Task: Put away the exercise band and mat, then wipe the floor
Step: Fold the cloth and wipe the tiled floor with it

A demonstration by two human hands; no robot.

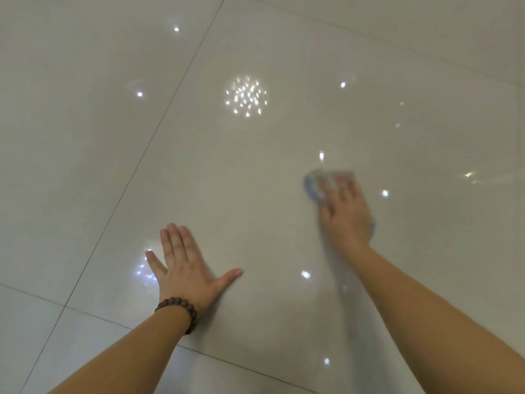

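My right hand [345, 211] presses flat on a blue cloth [311, 186] against the glossy pale tiled floor [255, 166]. Hand and cloth are blurred by motion, and most of the cloth is hidden under the palm. My left hand [184, 265] lies flat on the floor with its fingers spread and nothing in it. A brown bead bracelet [181, 311] circles the left wrist. No exercise band or mat is in view.
Dark grout lines [136, 172] cross the large tiles on the left and along the bottom. Ceiling lights reflect in the floor, the largest a round cluster [246, 95] ahead of my hands.
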